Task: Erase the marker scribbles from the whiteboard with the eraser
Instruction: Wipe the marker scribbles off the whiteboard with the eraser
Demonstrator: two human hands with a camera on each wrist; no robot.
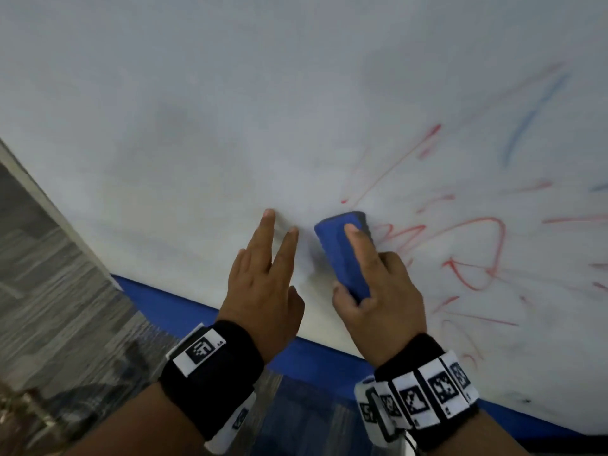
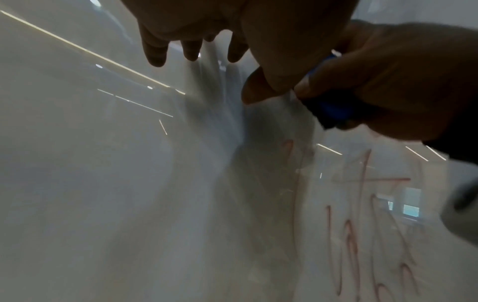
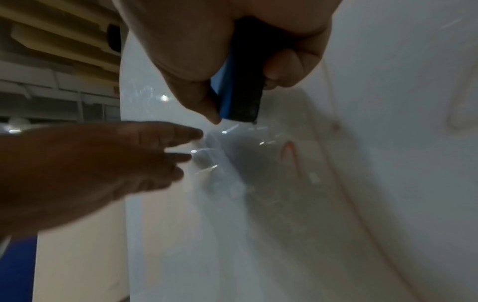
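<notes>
Near the centre of the head view, the right hand (image 1: 378, 291) holds the blue eraser (image 1: 342, 251) against the whiteboard (image 1: 197, 110), thumb on 1 long side, curled fingers on the other, index finger laid along its back. It looks a light, stiff block with a dark pad beneath, easy to steer by its long sides; the right wrist view suggests the pad's near end is lifted a little, though blur makes that uncertain. Flat pressure would likely wipe better than an edge.

Just left of it, the left hand (image 1: 263, 278) lies open, straight fingertips touching the board and holding nothing.

Red scribbles (image 1: 473, 251) fill the lower right of the frame, touching the eraser's right side, with a blue stroke (image 1: 533, 113) at upper right; the left half looks wiped, faintly smeared. The board is glossy and mirrors ceiling lights. A blue band (image 1: 171, 304) edges its lower side, and grey wood-grain floor (image 1: 49, 274) shows at lower left.
</notes>
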